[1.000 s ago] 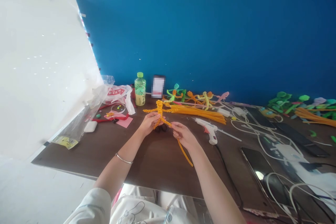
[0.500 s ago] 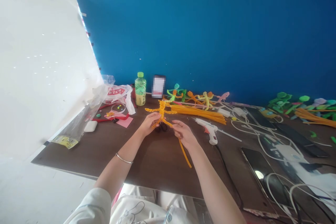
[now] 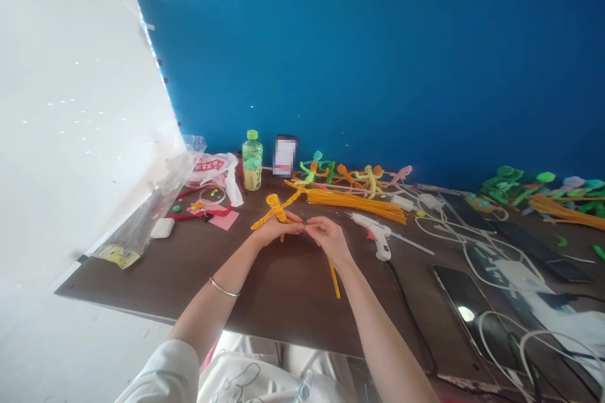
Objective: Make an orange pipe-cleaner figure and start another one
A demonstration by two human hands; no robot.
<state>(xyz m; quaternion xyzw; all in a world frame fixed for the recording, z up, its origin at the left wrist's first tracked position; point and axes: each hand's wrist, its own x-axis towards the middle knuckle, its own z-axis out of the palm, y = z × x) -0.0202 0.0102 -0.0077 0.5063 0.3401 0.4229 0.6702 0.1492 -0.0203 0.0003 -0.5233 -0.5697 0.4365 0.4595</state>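
Note:
An orange pipe-cleaner figure (image 3: 274, 203) is tilted to the left over the middle of the table, its limbs made of twisted stems. My left hand (image 3: 280, 228) is closed around its lower body. Close beside it, my right hand (image 3: 326, 236) pinches the figure's leg end, fingertips nearly meeting those of the left. A loose orange pipe-cleaner stem (image 3: 334, 278) hangs below my right hand. Part of the figure is hidden behind my fingers.
A white glue gun (image 3: 378, 233) lies right of my hands, its cord trailing forward. Behind are a bundle of orange stems (image 3: 357, 204), finished figures (image 3: 371, 179) and a green-capped bottle (image 3: 252, 162). A phone (image 3: 466, 308) and cables lie at right, an earbud case (image 3: 162, 228) at left.
The figure has tipped from upright to leaning left, its body turned. My left hand has shifted its hold, and the fingertips of both hands have come closer together.

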